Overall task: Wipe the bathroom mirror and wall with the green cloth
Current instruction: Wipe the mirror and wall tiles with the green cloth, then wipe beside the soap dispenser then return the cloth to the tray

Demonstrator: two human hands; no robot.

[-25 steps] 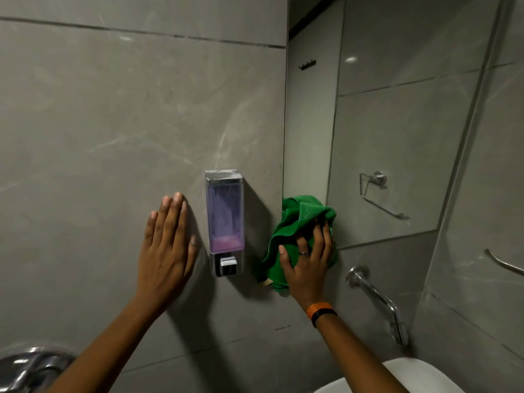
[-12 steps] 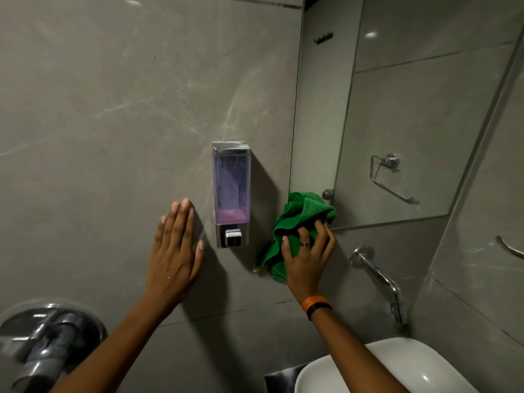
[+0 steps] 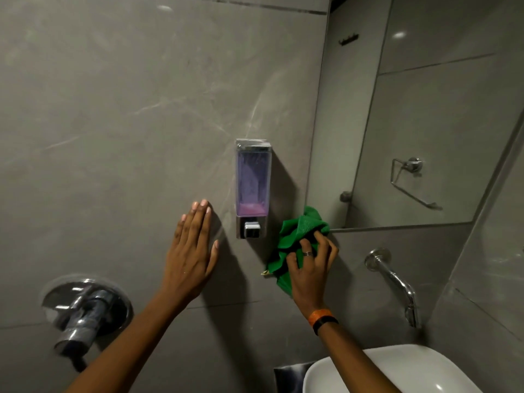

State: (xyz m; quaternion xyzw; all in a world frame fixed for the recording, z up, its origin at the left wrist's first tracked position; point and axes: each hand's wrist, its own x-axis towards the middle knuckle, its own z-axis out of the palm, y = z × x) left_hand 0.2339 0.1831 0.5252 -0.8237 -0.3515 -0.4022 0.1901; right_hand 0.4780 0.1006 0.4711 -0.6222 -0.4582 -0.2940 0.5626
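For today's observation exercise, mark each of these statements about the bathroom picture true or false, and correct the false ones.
1. The right hand presses the green cloth to the wall. True.
2. The left hand grips the soap dispenser. False: it lies flat on the wall, beside the dispenser.
3. The dispenser is full to the top. False: only a low layer of pink liquid shows.
4. The cloth lies at the mirror's lower corner. True.
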